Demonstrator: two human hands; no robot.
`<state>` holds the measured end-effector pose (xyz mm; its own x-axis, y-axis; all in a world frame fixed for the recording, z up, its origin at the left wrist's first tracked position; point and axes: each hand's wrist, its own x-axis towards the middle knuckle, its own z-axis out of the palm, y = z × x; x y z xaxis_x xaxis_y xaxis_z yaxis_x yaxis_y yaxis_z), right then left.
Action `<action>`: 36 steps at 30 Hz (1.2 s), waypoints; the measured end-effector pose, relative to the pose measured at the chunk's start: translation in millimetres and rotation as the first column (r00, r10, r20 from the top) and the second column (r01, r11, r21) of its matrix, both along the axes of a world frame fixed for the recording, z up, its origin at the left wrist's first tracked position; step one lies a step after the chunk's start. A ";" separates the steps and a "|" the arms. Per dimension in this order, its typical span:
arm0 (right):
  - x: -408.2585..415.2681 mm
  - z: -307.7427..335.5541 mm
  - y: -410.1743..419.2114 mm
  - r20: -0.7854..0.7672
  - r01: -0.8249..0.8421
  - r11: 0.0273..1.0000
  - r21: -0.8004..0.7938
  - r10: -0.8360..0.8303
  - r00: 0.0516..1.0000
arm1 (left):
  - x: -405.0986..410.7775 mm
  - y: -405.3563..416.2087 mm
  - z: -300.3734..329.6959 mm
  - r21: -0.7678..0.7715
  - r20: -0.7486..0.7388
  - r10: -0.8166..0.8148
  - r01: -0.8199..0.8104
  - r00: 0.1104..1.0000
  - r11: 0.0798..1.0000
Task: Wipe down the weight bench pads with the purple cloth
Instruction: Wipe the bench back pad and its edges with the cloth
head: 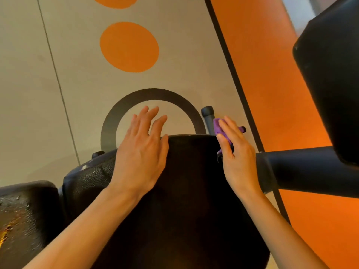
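Observation:
A black bench pad (186,191) fills the lower middle of the head view, its far end rounded. My left hand (141,150) lies flat on the pad's upper left corner with fingers spread and nothing in it. My right hand (236,152) presses the purple cloth (218,127) against the pad's right edge; the cloth is mostly hidden under the palm, with bits showing past the fingers and thumb. A second black pad (330,78) hangs at the upper right.
A black round bar (303,167) runs right from the bench toward the upper-right pad. A grey handle (208,117) stands just beyond the cloth. Worn black padding (25,216) sits at lower left. The floor is beige with orange circles (129,46) and an orange band (272,84).

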<state>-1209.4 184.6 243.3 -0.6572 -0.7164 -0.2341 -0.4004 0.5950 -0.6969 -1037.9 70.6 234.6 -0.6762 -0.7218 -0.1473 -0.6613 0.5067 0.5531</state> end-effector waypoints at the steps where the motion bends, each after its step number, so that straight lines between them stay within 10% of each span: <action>1: -4.6 -2.9 -3.7 -0.002 -0.017 1.000 0.009 0.017 1.000 | -2.4 -5.1 -2.1 0.000 0.019 0.010 -0.010 1.000 1.000; 10: -20.6 -20.9 -17.2 0.002 -0.030 0.994 0.105 0.030 1.000 | -8.8 -13.3 -8.7 -0.042 0.170 -0.027 0.035 0.985 0.999; 16: 30.1 -27.9 -31.6 -0.352 -0.163 0.975 0.148 0.206 0.913 | -7.6 -16.7 -12.3 -0.006 0.172 -0.060 0.062 0.983 0.998; 21: -30.2 -29.9 -8.6 0.111 -0.391 0.920 0.024 0.386 0.916 | -7.1 -18.7 -17.9 0.040 0.130 -0.084 0.080 0.988 0.996; 23: -41.7 -27.3 -2.8 0.270 -0.105 0.978 0.178 0.055 0.961 | -6.6 -18.8 -17.9 0.040 0.138 -0.080 0.075 0.987 0.996; 25: -25.4 -29.4 -9.7 -0.069 0.091 0.948 0.305 -0.073 0.995 | -8.0 -18.8 -16.7 0.049 0.140 -0.075 0.069 0.987 0.996; 28: 23.2 -19.2 -32.5 -0.235 -0.204 0.956 0.210 0.252 0.939 | -8.4 -18.5 -17.7 0.057 0.158 -0.082 0.074 0.984 0.996; 33: -32.2 -32.0 -10.6 0.030 -0.371 0.924 0.090 0.370 0.928 | -8.8 -18.3 -19.6 0.066 0.160 -0.071 0.061 0.985 0.996; 36: -47.2 -36.6 -3.9 0.447 -0.141 0.975 0.172 0.050 0.893 | -7.2 -18.9 -19.3 0.060 0.177 -0.089 0.080 0.980 0.995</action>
